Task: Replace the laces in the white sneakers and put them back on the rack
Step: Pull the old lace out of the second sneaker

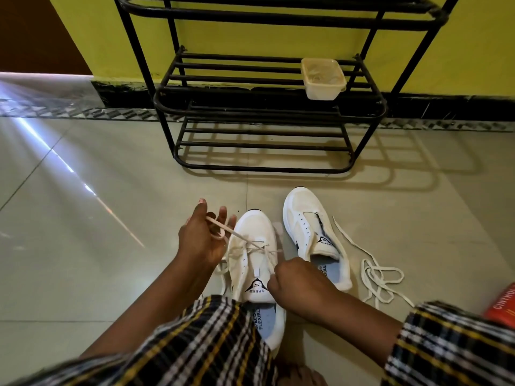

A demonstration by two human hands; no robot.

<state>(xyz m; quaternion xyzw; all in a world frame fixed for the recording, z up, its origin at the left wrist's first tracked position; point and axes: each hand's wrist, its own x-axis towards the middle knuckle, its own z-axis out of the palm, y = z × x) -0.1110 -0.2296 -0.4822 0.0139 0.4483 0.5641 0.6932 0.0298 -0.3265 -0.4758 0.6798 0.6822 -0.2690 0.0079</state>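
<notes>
Two white sneakers stand on the tiled floor in front of me. The left sneaker [252, 246] has a cream lace [252, 243] partly threaded through its eyelets. My left hand [200, 238] holds one end of that lace pulled out to the left, looped around the fingers. My right hand [295, 282] is closed on the lace's other end at the shoe's right side near the tongue. The right sneaker [312, 232] has no lace in it. A loose cream lace [379, 277] lies tangled on the floor to its right.
A black metal shoe rack [264, 115] stands against the yellow wall ahead, with a clear plastic container [323, 78] on its middle shelf. A red box [501, 305] lies at the right edge. Checked sleeves cover my forearms.
</notes>
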